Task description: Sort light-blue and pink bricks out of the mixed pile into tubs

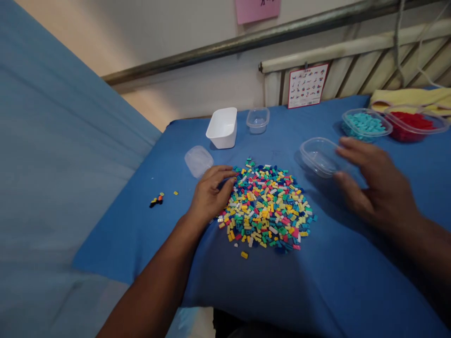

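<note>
A heap of small plastic building bricks (264,206) in yellow, green, pink, blue and white is spread on the blue cloth in front of me. At its left edge, my left hand (213,190) has its fingers bent, with thumb and index tips close together at the bricks; what lies between them is too small to make out. My right hand (373,183) is slightly blurred, thumb and fingers apart, by the right rim of a clear plastic tub (319,157). I cannot tell whether it touches the tub. No bricks show inside that tub.
At the back stand a white tub (222,129) and a small clear tub (258,121). A translucent lid (199,161) lies left. Turquoise bricks (366,123) and red bricks (412,123) fill tubs at right, near a yellow cloth (412,99). A few joined bricks (157,200) lie left.
</note>
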A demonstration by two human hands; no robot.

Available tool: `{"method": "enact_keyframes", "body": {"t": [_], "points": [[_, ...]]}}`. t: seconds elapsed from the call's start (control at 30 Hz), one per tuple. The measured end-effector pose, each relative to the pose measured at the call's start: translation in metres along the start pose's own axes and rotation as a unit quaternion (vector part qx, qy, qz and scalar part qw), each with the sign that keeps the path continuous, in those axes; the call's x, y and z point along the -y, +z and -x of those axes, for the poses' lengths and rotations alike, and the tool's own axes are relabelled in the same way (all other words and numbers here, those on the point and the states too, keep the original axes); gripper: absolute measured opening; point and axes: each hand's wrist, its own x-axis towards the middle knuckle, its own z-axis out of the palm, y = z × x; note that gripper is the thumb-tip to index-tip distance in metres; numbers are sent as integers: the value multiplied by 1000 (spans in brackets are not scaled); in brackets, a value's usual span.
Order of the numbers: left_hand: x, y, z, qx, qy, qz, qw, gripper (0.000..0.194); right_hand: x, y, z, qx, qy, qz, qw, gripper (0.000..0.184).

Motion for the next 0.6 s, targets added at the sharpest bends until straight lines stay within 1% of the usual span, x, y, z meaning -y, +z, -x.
{"method": "enact_keyframes", "body": {"t": [0.03,0.1,0.17,0.23,0.3,0.37,0.5,0.6], "points": [[-2,1,1,6,13,-1,1000,19,9,3,2,47,-34,-18,998,58],[-7,2,2,27,59,6,998,18,27,12,6,155,-76,-43,984,61],[-13,4,2,74,124,23,989,15,42,21,11,237,-113,-58,963,65],[-17,3,1,129,179,40,975,14,52,26,15,290,-152,-80,942,69],[-19,0,0,157,197,46,967,15,57,26,17,315,-171,-102,928,72],[-18,-5,0,136,178,34,974,16,59,24,19,323,-171,-113,924,74],[-11,-12,2,49,76,-7,996,16,59,19,21,331,-176,-124,918,75],[-7,-11,4,26,26,-17,999,16,58,18,22,336,-173,-132,917,73]]}}
